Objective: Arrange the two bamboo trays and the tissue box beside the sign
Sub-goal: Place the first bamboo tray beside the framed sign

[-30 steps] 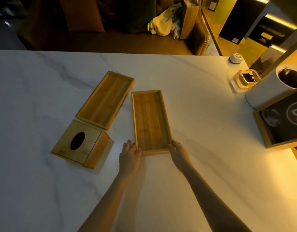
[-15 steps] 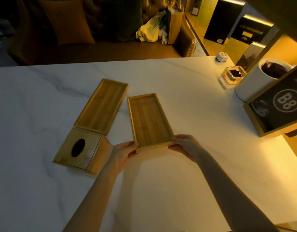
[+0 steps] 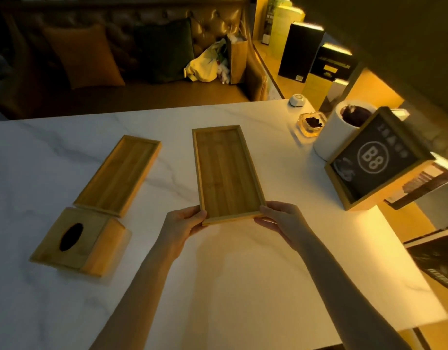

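Bamboo filled our grip: we held one bamboo tray (image 3: 224,173) by its near end, our left hand (image 3: 183,227) pinching the near-left corner and our right hand (image 3: 281,218) the near-right corner, well left of the B8 sign (image 3: 377,160). Whether it was lifted clear of the marble table (image 3: 243,286) or sliding on it we could not tell. The second tray (image 3: 118,175) lay farther left of the sign, angled, with the wooden tissue box (image 3: 79,241) just at its near end; whether the two touched was unclear. We judged the first step to be in hand, carrying this tray toward the sign, with the other tray and the box not yet dealt with. Next the tray needed carrying right and setting down beside the sign's wooden frame without knocking the white cylinder (image 3: 344,130) or glass ashtray (image 3: 312,122) behind the sign. Dim amber light blurred the sign's small print, and its right edge ran out of view.
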A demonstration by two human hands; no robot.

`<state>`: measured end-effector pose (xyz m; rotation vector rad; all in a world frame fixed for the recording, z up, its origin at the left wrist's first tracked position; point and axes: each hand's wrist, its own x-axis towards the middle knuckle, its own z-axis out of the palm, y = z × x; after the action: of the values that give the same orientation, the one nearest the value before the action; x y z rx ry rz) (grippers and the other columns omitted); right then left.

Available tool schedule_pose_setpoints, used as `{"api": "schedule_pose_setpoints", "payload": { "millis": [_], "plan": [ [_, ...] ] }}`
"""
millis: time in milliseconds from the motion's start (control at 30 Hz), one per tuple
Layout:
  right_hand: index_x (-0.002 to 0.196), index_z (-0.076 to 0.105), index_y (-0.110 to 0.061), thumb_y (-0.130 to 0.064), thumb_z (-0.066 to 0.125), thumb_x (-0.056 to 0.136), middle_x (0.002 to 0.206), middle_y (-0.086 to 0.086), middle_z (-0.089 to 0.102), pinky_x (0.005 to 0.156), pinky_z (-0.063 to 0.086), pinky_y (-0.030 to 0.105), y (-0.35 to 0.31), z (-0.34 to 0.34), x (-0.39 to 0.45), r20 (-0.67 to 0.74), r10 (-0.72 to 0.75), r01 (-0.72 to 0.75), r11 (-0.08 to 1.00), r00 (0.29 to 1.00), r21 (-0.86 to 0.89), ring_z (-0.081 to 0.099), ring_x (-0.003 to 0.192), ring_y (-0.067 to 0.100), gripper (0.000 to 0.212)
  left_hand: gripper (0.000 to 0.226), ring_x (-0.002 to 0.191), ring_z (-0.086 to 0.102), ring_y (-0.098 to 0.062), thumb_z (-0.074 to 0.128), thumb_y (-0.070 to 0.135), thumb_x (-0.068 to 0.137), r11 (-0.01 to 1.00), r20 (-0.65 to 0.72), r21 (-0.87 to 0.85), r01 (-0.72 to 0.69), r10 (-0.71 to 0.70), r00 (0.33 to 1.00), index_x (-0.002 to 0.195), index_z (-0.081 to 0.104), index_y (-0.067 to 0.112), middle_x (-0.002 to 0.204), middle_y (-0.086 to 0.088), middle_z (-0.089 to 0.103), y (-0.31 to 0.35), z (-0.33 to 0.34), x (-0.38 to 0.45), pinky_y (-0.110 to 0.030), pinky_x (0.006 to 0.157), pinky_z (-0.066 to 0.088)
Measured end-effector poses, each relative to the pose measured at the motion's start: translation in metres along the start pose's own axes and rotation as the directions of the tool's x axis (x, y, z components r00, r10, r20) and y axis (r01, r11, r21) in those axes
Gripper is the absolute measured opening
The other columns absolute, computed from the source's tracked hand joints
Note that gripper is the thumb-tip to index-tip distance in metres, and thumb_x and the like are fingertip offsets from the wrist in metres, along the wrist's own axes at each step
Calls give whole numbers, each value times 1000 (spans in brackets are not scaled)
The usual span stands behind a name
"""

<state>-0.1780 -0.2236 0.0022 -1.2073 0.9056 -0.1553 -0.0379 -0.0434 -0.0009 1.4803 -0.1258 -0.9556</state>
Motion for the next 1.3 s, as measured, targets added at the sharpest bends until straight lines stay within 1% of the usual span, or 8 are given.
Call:
{"api": "schedule_pose_setpoints", "payload": {
  "millis": [300, 467, 567, 733, 933, 1033, 1133, 1300],
  "plan": [
    [107, 61, -2, -8, 56, 87, 99, 7, 66, 66, 59, 22, -14, -101, -3, -109, -37, 43, 998, 993, 53, 66, 93, 20, 21, 30, 94, 64, -28, 54, 8, 85, 987, -20, 124, -98, 102, 995, 113, 58, -3, 104, -12, 65, -10, 112, 27, -24, 77, 55],
    [89, 65, -10, -9, 57, 87, 98, 10, 65, 75, 56, 30, -12, -145, 7, -170, 8, 1, 999, 985, 54, 66, 90, 20, 8, 25, 95, 63, -29, 53, 9, 86, 983, -15, 164, -79, 83, 996, 108, 61, -1, 99, -8, 65, -22, 159, 42, -39, 89, 51],
    [81, 62, -13, -8, 59, 85, 93, 7, 63, 79, 54, 35, -9, -161, 16, -225, 46, -27, 996, 973, 83, 65, 87, 21, 7, 26, 95, 62, -28, 52, 6, 86, 988, -8, 146, -47, 49, 999, 109, 59, -2, 97, -8, 63, -30, 178, 53, -34, 83, 53],
    [90, 57, -9, -8, 62, 83, 94, 7, 57, 81, 53, 40, 3, -179, 33, -287, 122, -82, 986, 950, 148, 63, 91, 26, 8, 26, 92, 63, -29, 55, 4, 84, 982, -26, 188, -16, 21, 999, 109, 60, -4, 89, -8, 65, -41, 196, 76, -31, 78, 54],
    [77, 60, -14, -8, 60, 85, 89, 6, 59, 80, 53, 38, 13, -189, 51, -251, 125, -86, 983, 960, 161, 63, 92, 28, 10, 27, 80, 61, -19, 56, 2, 84, 973, -44, 227, 32, -22, 999, 110, 59, -5, 82, -4, 64, -54, 205, 101, -15, 60, 56],
    [77, 61, -15, -8, 60, 85, 89, 6, 60, 78, 54, 36, 16, -194, 59, -247, 113, -76, 986, 962, 151, 64, 88, 26, 10, 28, 83, 62, -21, 56, 3, 84, 969, -57, 242, 48, -36, 998, 111, 58, -4, 82, -2, 64, -56, 209, 111, -21, 68, 56],
    [81, 62, -13, -9, 59, 85, 92, 7, 61, 69, 57, 29, 19, -196, 68, -244, 119, -82, 984, 962, 156, 64, 88, 26, 6, 28, 92, 62, -28, 56, 4, 84, 968, -67, 243, 67, -53, 996, 110, 59, -4, 84, -4, 64, -57, 211, 116, -38, 85, 53],
    [80, 60, -14, -8, 60, 85, 92, 6, 61, 59, 57, 23, 26, -198, 81, -250, 140, -90, 976, 958, 200, 64, 91, 28, 8, 28, 93, 61, -28, 56, 3, 84, 969, -79, 230, 94, -77, 994, 110, 59, -4, 85, -5, 64, -60, 212, 125, -37, 85, 50]
  ]
}}
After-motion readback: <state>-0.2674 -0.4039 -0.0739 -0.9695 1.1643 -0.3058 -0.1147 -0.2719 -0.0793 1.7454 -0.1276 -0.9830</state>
